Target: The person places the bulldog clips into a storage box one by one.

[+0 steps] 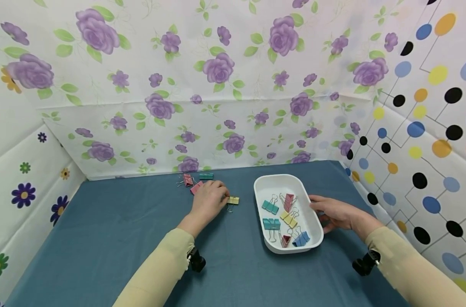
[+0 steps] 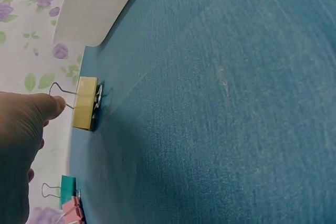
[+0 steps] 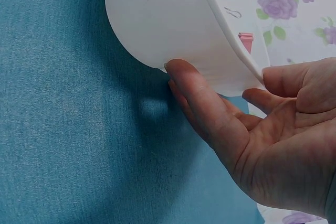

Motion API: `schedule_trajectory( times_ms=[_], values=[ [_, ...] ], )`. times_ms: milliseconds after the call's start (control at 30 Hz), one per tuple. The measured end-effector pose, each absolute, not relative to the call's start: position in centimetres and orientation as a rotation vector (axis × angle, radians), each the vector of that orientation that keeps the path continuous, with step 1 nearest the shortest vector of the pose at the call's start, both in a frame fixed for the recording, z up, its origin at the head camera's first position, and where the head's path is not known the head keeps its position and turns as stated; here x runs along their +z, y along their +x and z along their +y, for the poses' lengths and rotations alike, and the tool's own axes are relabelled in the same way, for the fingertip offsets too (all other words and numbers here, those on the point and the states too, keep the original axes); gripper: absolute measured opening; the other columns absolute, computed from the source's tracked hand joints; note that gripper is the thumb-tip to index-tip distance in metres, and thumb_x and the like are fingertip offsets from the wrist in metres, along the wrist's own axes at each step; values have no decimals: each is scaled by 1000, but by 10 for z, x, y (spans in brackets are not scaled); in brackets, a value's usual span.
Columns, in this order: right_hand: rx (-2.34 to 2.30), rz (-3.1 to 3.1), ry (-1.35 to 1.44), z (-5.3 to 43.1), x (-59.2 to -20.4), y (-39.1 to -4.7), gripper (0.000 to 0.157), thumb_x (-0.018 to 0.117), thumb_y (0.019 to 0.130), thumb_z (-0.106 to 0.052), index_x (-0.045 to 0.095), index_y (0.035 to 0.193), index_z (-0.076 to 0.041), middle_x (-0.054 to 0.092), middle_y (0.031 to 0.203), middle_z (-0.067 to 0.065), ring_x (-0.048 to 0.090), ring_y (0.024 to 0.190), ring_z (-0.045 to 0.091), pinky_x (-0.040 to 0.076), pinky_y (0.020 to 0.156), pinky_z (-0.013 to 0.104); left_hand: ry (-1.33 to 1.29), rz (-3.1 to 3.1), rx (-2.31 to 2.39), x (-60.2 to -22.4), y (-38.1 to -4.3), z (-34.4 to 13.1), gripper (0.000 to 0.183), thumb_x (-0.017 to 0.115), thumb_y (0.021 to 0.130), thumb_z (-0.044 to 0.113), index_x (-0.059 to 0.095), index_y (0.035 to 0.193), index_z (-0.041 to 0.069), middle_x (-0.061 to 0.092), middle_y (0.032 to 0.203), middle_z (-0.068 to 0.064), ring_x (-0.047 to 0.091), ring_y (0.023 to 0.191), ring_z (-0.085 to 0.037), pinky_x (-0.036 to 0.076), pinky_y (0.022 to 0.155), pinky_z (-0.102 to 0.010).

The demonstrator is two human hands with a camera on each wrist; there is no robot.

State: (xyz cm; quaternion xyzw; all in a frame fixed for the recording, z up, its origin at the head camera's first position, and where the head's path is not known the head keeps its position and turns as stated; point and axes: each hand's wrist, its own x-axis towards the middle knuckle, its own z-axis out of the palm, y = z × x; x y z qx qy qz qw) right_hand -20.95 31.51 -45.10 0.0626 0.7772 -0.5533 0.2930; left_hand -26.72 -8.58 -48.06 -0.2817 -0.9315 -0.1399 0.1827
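My left hand (image 1: 207,202) pinches a yellow binder clip (image 1: 234,200) by a wire handle between thumb and fingers. The left wrist view shows this clip (image 2: 84,103) close over the blue cloth. At the right, a white plastic tray (image 1: 280,184) holds several binder clips: teal clips (image 1: 270,207), a yellow clip (image 1: 288,219), a blue clip (image 1: 302,239) and red-pink ones (image 1: 289,202). My right hand (image 1: 338,214) grips the tray's right side. In the right wrist view, the thumb lies at the rim and the fingers (image 3: 202,100) reach along the outer wall toward its underside.
Beyond my left hand lie pink binder clips (image 1: 188,180) and a teal binder clip (image 1: 206,176) near the back edge of the blue cloth (image 1: 122,226). A flowered sheet (image 1: 217,128) hangs behind; a dotted sheet (image 1: 428,170) stands along the right.
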Motion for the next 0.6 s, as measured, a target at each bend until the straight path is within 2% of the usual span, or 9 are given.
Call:
schedule_trajectory(
  times_ms=[200, 600],
  values=[
    [-1469, 2067, 171, 315, -451, -210, 62, 44, 112, -30, 16, 165, -16, 52, 137, 23, 66, 104, 35, 60, 74, 52, -777, -2608, -383, -479, -268, -87, 4, 79, 93, 20, 77, 90, 19, 69, 104, 0, 63, 98, -25, 51, 91, -44],
    [-1465, 2072, 163, 315, -451, -209, 63, 45, 112, -31, 16, 166, -16, 52, 137, 23, 65, 105, 36, 59, 74, 53, -733, -2612, -380, -474, -264, -93, 5, 76, 95, 24, 77, 97, 19, 69, 110, 1, 63, 104, -25, 47, 102, -48]
  ],
)
